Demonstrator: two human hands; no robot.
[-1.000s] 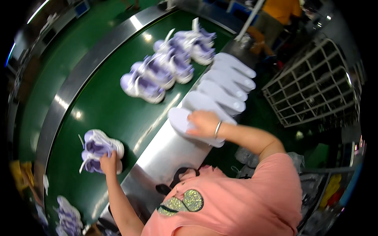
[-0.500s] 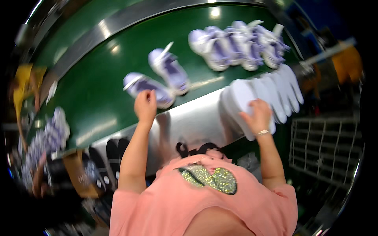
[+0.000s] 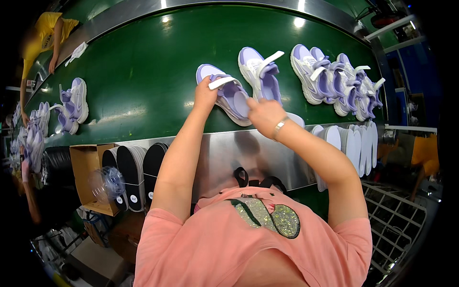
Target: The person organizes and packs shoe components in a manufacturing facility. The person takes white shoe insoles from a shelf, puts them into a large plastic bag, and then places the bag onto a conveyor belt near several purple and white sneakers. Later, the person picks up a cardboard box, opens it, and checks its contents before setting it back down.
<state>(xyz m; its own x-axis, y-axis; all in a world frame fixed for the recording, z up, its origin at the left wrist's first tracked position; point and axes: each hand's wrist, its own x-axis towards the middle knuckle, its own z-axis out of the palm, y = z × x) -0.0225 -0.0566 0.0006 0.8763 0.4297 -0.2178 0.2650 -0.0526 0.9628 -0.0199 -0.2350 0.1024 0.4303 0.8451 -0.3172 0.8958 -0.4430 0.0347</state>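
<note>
Held shoe: it lies in front of you (image 3: 227,99) on the green table (image 3: 148,71), heel near the metal edge (image 3: 217,153), toe pointing away and leftward; that slant seems to present its opening to your right hand.
Left hand: your left hand (image 3: 205,95) is closed on the held shoe's side by the white strap (image 3: 221,82), probably to steady it.
Right hand: your right hand (image 3: 268,116) has its fingers curled narrow at the held shoe's opening, by a pale insole-shaped piece (image 3: 240,103); you cannot tell here whether they grip it.
Second shoe: just right of the held shoe (image 3: 260,71), likely set there to be within your reach.
White insoles: right of the held shoe and nearer you (image 3: 353,146), overlapping in a row, perhaps for easy picking.
Shoe colours: lavender toe and lining, white strap, chunky white sole.
</note>
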